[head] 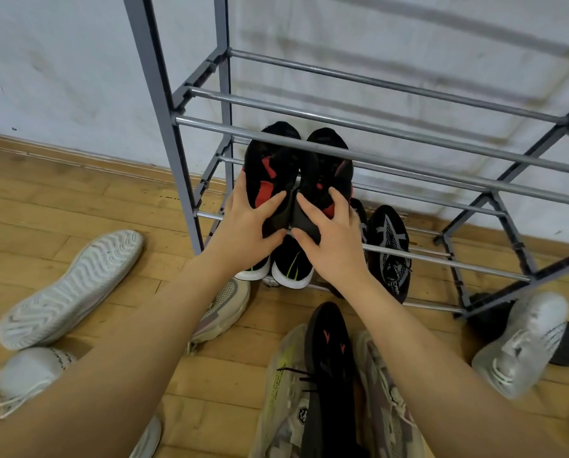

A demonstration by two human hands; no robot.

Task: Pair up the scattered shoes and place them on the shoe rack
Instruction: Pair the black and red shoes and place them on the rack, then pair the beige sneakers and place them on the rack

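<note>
Two black-and-red shoes are sitting side by side on a middle shelf of the grey shoe rack (190,150), toes pointing toward the wall. The left black-and-red shoe (269,166) is being held at its heel by the left hand (250,226), whose fingers are curling around it. The right black-and-red shoe (329,166) is being gripped in the same way by the right hand (332,239). On the shelf below, a black pair with white soles (291,269) is lying, and just beside it a black shoe with grey straps (388,249). On the wooden floor (78,209), several shoes are lying scattered: a white shoe turned sole up (71,285) at the left, a black shoe with a red mark (329,365) between two camouflage shoes, and a grey-white sneaker (521,345) at the right.
</note>
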